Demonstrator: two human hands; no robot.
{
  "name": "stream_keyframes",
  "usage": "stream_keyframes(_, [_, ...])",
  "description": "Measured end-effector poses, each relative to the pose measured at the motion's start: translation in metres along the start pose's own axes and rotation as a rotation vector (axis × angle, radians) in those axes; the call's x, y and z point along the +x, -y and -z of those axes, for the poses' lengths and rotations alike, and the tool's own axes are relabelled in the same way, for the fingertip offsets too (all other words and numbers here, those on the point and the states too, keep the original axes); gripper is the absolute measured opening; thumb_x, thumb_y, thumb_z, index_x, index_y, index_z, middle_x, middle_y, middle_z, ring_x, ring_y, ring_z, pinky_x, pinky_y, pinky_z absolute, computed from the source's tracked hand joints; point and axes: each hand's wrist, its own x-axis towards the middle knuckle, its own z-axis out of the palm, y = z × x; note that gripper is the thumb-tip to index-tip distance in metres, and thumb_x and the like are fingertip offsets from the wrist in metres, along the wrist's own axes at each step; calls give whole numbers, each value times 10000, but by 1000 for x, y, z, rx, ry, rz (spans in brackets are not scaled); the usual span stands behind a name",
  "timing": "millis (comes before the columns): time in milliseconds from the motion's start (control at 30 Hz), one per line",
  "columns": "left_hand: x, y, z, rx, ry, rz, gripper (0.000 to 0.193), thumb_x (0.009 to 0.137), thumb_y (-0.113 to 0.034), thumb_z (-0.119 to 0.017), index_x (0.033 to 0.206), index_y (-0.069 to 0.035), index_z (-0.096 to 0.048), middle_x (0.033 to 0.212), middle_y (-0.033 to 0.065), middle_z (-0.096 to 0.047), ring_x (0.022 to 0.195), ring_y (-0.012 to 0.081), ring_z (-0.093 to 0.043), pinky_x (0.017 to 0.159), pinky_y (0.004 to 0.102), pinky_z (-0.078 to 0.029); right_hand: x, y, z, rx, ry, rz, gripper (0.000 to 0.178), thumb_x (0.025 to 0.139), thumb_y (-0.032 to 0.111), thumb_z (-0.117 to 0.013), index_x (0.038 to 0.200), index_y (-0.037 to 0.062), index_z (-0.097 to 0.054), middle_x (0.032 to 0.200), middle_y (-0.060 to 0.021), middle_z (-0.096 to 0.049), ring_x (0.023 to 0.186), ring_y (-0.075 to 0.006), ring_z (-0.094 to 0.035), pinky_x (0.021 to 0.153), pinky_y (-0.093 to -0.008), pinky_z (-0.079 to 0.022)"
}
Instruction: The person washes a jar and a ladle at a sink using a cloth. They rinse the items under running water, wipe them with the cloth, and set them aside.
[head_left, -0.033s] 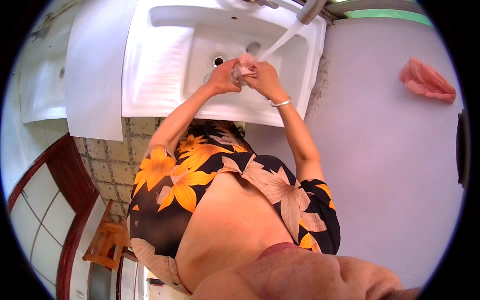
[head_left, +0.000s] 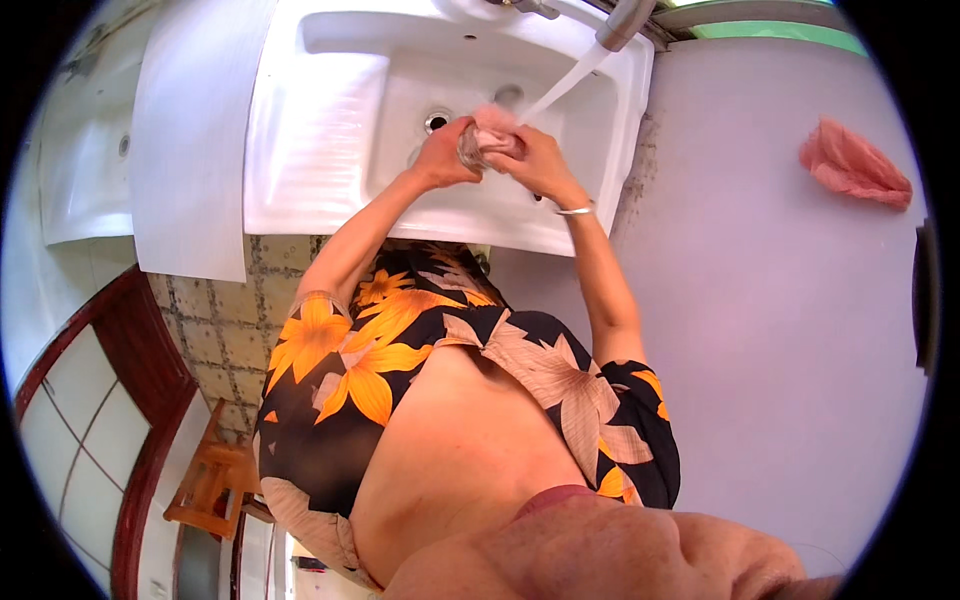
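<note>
Over the basin of the white sink (head_left: 330,212), my left hand (head_left: 446,156) is closed round a clear drinking glass (head_left: 468,150), mostly covered by fingers and cloth. My right hand (head_left: 545,166), a silver bangle on its wrist, grips a wet pink cloth (head_left: 494,122) against the glass. Part of the cloth bunches up at the glass's mouth; how far it goes inside I cannot tell. A stream of water (head_left: 562,86) runs from the metal faucet (head_left: 624,24) down toward the cloth.
The drain (head_left: 437,122) lies left of my hands, near the ribbed drainboard (head_left: 315,140). On the grey countertop (head_left: 750,300) at right rests a second pink cloth (head_left: 855,165). A white panel (head_left: 190,140) borders the sink's left side. A wooden stool (head_left: 215,480) stands lower left.
My right hand has shifted slightly right and its wrist has turned, with the bangle moving along. More of the pink cloth shows. My left hand stays almost in place.
</note>
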Motion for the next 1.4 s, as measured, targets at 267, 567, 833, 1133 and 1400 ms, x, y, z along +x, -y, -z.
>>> stream_keyframes(267, [1, 0, 13, -11, -14, 23, 748, 466, -221, -790, 1129, -35, -498, 1012, 139, -608, 933, 294, -595, 818, 364, -485, -14, 5, 5, -236, 146, 203, 582, 640, 151, -586, 1214, 125, -493, 1083, -80, -575, 1054, -295, -472, 721, -430, -369])
stream_keyframes(567, [-20, -9, 19, 37, -59, 45, 792, 422, -213, -783, 1149, -78, -498, 1010, 129, -603, 935, 301, -586, 816, 388, -479, -6, 1, -15, -250, 332, 335, 523, 610, 196, -631, 1105, 71, -519, 1103, -123, -569, 1040, -336, -500, 823, -484, -404])
stream_keyframes(833, [-2, -26, 18, 115, -35, -204, 612, 459, -242, -772, 1003, -83, -541, 934, 125, -604, 865, 338, -576, 745, 406, -473, 12, 8, -31, -129, 387, 287, 446, 677, 308, -716, 946, -16, -569, 937, -150, -594, 895, -325, -545, 780, -394, -429])
stream_keyframes(1133, [30, -3, 30, -57, 335, -80, 712, 480, -167, -768, 1133, -43, -510, 913, 110, -594, 823, 241, -578, 774, 338, -470, 5, -20, -29, 124, 215, 86, 483, 664, 278, -721, 1063, 29, -611, 1093, -142, -591, 1077, -274, -515, 918, -399, -381])
stream_keyframes(1400, [32, -8, 53, 50, 378, -70, 683, 446, -166, -764, 1075, -63, -519, 888, 102, -607, 773, 252, -579, 731, 332, -476, 36, 1, -44, -418, 336, 156, 526, 624, 131, -674, 1116, 26, -517, 1115, -211, -547, 1029, -343, -541, 873, -440, -438])
